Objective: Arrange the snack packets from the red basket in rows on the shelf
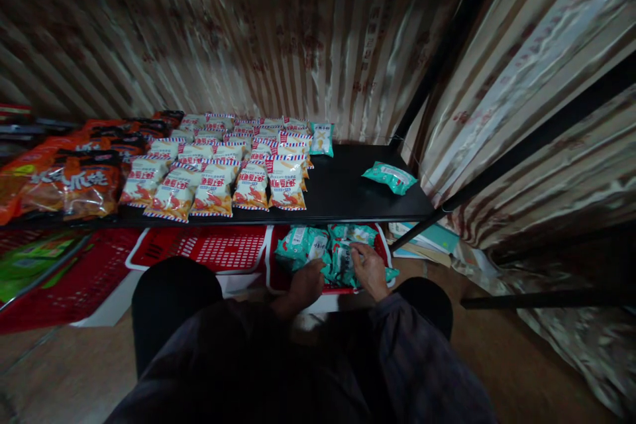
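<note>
Several teal snack bags (304,243) lie in a red plastic basket (271,258) with a white rim, just below the front of the shelf. My left hand (307,285) is closed at the basket's near side, its curled fingers on the edge of a teal bag. Inside the basket, my right hand (370,269) has its thumb and fingers bent round another teal snack bag (342,260). Its fingertips are partly hidden. On the black shelf (342,189), one teal bag (391,177) lies flat at the right, and another teal bag (322,139) stands at the back.
Rows of white shrimp-chip bags (213,185) fill the shelf's middle, with orange-and-black bags (84,179) to their left. Another red basket (199,248) sits below. A black metal post (437,46) and slanting bars stand at the right, before striped plastic sheeting (278,26).
</note>
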Available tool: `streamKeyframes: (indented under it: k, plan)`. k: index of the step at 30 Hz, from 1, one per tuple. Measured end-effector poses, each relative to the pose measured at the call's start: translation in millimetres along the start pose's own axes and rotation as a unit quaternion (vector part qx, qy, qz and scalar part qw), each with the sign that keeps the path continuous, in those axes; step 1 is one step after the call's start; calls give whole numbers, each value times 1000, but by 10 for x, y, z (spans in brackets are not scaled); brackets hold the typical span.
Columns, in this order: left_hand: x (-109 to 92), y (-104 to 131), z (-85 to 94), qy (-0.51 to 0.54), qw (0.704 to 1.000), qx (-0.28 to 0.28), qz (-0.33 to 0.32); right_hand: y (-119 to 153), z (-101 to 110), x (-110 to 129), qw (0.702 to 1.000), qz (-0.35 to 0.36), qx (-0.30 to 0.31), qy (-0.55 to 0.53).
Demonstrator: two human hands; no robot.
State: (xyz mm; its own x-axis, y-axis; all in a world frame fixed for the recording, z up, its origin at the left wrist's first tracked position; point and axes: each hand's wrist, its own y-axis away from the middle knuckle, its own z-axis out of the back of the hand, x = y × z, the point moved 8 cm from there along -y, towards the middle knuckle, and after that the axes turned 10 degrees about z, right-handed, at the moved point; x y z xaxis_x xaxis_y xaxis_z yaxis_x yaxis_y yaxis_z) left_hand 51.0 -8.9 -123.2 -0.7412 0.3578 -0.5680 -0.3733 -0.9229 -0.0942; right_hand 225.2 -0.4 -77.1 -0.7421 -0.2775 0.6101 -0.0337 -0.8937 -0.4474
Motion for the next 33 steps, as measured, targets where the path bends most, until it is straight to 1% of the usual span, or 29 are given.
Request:
streamKeyframes:
  k: [1,3,6,7,9,11,14,18,24,27,29,31,33]
  plan:
    - [-22,-3,-11,9,1000,17,6,-6,62,-45,1000,3,-6,10]
    - [-139,-27,-24,33,998,51,4,0,171,-172,999,-3,-8,32]
    - [-447,-75,-80,72,991,113,-16,56,243,-410,995,-50,17,82]
    - [-556,-88,-114,78,988,133,-22,77,244,-467,992,-62,28,102]
    - [-708,-113,-188,73,985,154,-14,109,217,-525,988,-67,45,129]
    - [-775,-122,-268,69,983,169,0,130,170,-536,986,-63,58,143]
    - [-757,-107,-340,94,980,172,10,164,99,-537,982,-63,76,160]
    - [-685,-66,-352,117,979,165,17,183,26,-531,979,-63,86,175]
    - [-640,-58,-338,113,978,160,76,130,-85,-486,981,-53,66,174]
    - [-579,-85,-343,159,970,146,114,104,-101,-446,984,-42,43,168]
    - [-512,-115,-347,193,962,131,144,87,-76,-416,985,-34,24,166]
    - [-437,-146,-341,211,955,113,174,66,7,-362,987,-17,-21,159]
    - [-363,-173,-320,224,948,94,204,53,126,-298,985,1,-84,148]
